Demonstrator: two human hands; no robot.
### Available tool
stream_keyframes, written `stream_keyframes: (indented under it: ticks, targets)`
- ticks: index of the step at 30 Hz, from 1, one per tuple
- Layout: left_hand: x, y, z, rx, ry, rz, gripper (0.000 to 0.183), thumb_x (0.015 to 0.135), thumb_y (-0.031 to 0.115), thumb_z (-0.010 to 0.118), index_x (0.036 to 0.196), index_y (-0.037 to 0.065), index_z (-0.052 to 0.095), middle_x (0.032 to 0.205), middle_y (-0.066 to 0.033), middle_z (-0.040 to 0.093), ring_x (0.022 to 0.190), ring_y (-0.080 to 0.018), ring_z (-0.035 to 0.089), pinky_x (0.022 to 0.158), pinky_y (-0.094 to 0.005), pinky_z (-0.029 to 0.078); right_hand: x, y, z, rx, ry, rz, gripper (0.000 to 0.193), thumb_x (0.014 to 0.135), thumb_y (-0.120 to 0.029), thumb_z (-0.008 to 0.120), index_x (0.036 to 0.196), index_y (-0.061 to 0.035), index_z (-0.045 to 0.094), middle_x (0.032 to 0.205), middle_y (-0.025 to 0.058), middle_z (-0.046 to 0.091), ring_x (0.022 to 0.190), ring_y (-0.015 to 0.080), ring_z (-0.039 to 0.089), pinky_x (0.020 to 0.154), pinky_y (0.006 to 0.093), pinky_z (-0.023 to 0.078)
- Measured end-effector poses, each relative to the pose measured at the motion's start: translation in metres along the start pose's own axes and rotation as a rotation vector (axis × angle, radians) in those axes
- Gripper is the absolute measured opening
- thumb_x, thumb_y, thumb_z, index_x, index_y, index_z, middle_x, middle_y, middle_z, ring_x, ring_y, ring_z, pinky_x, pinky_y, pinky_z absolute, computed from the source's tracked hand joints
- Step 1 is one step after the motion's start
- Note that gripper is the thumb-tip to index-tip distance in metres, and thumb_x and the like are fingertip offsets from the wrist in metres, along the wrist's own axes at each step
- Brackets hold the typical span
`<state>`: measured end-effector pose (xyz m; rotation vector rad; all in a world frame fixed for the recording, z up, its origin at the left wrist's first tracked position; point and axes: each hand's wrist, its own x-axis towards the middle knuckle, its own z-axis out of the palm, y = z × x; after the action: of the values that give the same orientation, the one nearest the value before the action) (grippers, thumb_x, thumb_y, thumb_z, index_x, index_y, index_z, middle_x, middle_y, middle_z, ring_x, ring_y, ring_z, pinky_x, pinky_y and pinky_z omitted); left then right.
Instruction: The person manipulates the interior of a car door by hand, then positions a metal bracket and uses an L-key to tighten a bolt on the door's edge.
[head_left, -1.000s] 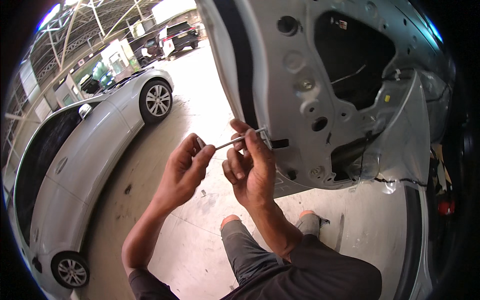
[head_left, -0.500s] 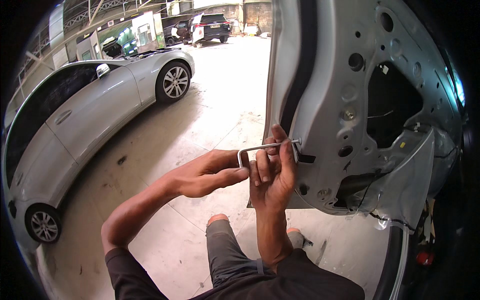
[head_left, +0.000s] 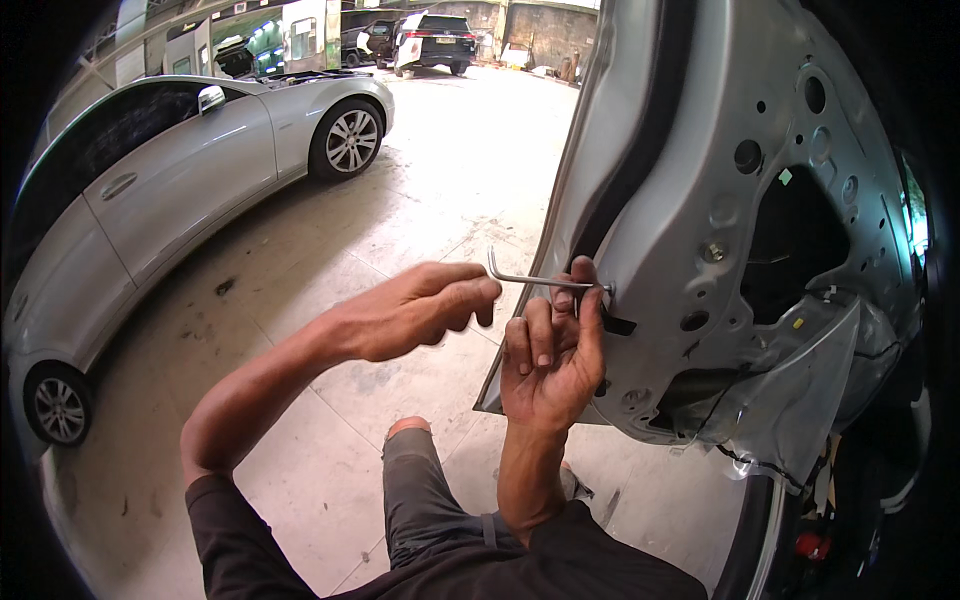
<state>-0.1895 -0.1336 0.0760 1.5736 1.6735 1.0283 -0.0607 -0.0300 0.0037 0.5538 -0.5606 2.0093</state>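
A thin L-shaped hex key lies level across the front of me, its far end at a bolt in the edge of a grey car door. My right hand, palm up, pinches the key close to the bolt between thumb and fingers. The key's bent short arm points upward at its left end. Just below that bend is my left hand, fingers curled, with nothing visible in them. Whether its fingertips touch the key I cannot tell.
The door's inner panel is bare metal with holes, and a clear plastic sheet hangs loose from it. A silver car stands to the left. Farther back is a dark vehicle. A pale tiled floor lies below.
The key has turned: its short arm pointed down beside my left hand and now points up. My left fingers have curled in more. The view has shifted, and the right hand keeps its pinch.
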Motion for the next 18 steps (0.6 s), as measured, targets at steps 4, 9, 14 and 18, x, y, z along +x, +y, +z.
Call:
stream_keyframes:
  ticks: [4, 9, 14, 18]
  targets:
    - [0.003, 0.004, 0.011, -0.273, -0.037, -0.029, 0.044, 0.101, 0.047, 0.043, 0.084, 0.008, 0.051, 0.068, 0.0036, 0.038, 0.063, -0.0075, 0.037, 0.055, -0.0256, 0.036, -0.003, 0.003, -0.003, 0.025, -0.016, -0.032, 0.033, 0.107, -0.029, 0.036, 0.123, -0.0028, 0.05, 0.089, 0.0042, 0.053, 0.048, 0.007, 0.036, 0.037, 0.0213, 0.031]
    - [0.01, -0.004, 0.021, 0.089, 0.232, 0.329, 0.031, 0.101, 0.033, 0.053, 0.083, 0.008, 0.049, 0.06, -0.0019, 0.039, 0.052, -0.0114, 0.043, 0.047, -0.0301, 0.035, -0.003, 0.002, 0.003, 0.026, 0.06, 0.0, 0.033, 0.107, -0.028, 0.037, 0.12, -0.0032, 0.053, 0.086, 0.0036, 0.054, 0.048, 0.0068, 0.036, 0.037, 0.021, 0.031]
    - [0.023, -0.027, -0.001, 1.577, 0.637, 0.996, 0.018, 0.089, 0.026, 0.066, 0.087, 0.016, 0.051, 0.071, 0.0013, 0.05, 0.054, -0.0116, 0.054, 0.043, -0.0254, 0.039, -0.003, -0.001, 0.002, -0.061, 0.105, 0.036, 0.032, 0.106, -0.028, 0.04, 0.121, -0.0028, 0.054, 0.082, 0.0026, 0.055, 0.048, 0.0062, 0.036, 0.037, 0.0206, 0.032]
    - [0.01, -0.014, -0.011, 0.951, 0.21, 0.657, 0.041, 0.093, 0.053, 0.058, 0.089, 0.012, 0.055, 0.068, -0.0008, 0.054, 0.055, -0.0157, 0.053, 0.047, -0.0321, 0.037, -0.004, 0.002, -0.002, -0.048, 0.076, 0.027, 0.032, 0.106, -0.028, 0.041, 0.121, -0.0017, 0.052, 0.081, 0.0027, 0.055, 0.048, 0.006, 0.036, 0.037, 0.021, 0.033]
